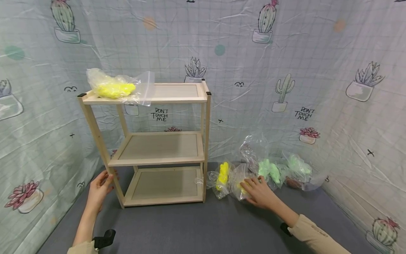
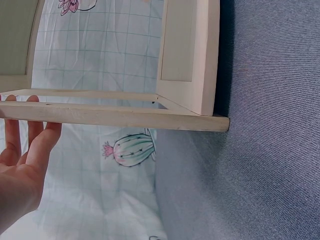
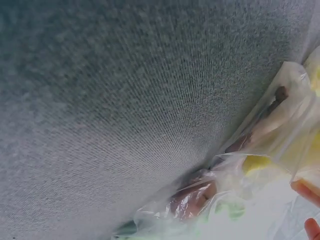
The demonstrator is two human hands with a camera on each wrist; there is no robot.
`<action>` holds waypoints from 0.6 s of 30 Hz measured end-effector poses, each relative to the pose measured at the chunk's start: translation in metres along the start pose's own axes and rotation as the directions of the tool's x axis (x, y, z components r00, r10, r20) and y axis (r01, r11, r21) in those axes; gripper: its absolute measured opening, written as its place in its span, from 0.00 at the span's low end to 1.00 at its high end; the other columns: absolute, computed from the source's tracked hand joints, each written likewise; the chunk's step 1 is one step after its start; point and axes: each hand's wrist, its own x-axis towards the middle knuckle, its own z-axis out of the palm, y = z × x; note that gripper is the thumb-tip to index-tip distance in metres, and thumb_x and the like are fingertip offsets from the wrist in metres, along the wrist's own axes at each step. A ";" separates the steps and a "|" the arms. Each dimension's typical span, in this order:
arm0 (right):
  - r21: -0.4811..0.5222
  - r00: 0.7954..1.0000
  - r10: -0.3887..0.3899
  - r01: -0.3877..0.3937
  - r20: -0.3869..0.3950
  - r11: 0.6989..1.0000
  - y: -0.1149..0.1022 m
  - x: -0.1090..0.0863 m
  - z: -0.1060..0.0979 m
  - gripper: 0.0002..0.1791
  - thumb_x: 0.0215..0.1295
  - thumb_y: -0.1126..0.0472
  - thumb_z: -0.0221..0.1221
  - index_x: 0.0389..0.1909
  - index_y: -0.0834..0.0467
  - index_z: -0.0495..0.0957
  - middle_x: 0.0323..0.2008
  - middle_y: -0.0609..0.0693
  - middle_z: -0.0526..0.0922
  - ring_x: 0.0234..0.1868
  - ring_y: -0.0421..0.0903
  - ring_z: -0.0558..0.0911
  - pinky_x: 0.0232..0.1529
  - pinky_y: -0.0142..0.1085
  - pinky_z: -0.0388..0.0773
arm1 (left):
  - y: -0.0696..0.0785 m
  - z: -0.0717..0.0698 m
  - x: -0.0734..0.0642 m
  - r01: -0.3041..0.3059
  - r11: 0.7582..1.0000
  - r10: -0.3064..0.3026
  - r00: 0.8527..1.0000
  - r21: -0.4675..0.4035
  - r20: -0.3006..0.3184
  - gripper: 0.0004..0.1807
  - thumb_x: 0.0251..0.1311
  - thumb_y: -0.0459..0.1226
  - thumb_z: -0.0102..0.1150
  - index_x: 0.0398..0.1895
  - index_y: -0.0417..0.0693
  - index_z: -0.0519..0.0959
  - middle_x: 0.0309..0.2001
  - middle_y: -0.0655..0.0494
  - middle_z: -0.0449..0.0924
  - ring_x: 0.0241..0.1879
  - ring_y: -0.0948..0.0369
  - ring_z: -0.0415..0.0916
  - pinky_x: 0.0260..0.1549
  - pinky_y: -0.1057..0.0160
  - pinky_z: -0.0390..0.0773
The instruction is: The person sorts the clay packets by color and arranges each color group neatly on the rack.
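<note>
My left hand is at the front left leg of a pale wooden three-tier shelf, its fingers curled round the leg. In the left wrist view, the fingers of that hand pass behind the wooden leg. My right hand touches a clear plastic bag with something yellow inside, on the floor right of the shelf. In the right wrist view only two fingertips show, apart from each other beside the clear bags. The rest of that hand is out of frame there.
A clear zip bag with a bright yellow item lies on the shelf's top tier. Along the back wall are another bagged yellow item, bagged pale green items and a bag with green and brown contents. Cactus-print sheeting hangs around.
</note>
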 end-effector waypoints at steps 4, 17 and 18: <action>-0.030 0.996 -0.045 0.043 -0.074 0.999 0.000 -0.001 -0.002 0.32 0.67 0.45 0.19 0.48 0.53 0.70 0.40 0.52 0.75 0.36 0.50 0.72 0.34 0.47 0.62 | 0.000 0.000 0.002 0.009 0.990 -0.007 1.000 0.142 -0.012 0.25 0.65 0.48 0.40 0.59 0.44 0.65 0.36 0.84 0.69 0.38 0.87 0.67 0.43 0.50 0.74; -0.076 0.989 -0.063 0.053 -0.133 0.996 0.000 -0.003 0.005 0.37 0.25 0.50 0.75 0.43 0.51 0.71 0.33 0.48 0.73 0.29 0.46 0.67 0.33 0.44 0.63 | -0.046 -0.014 0.022 0.013 0.999 -0.014 1.000 0.043 0.010 0.25 0.63 0.48 0.43 0.60 0.46 0.65 0.40 0.76 0.73 0.40 0.83 0.70 0.41 0.48 0.75; -0.072 0.990 -0.065 0.056 -0.128 0.996 0.000 -0.003 0.005 0.38 0.25 0.49 0.75 0.44 0.51 0.71 0.33 0.48 0.73 0.30 0.46 0.67 0.33 0.44 0.63 | -0.032 -0.010 0.016 0.019 0.999 -0.019 1.000 0.043 0.012 0.24 0.64 0.47 0.43 0.60 0.45 0.65 0.38 0.77 0.72 0.39 0.83 0.69 0.44 0.41 0.70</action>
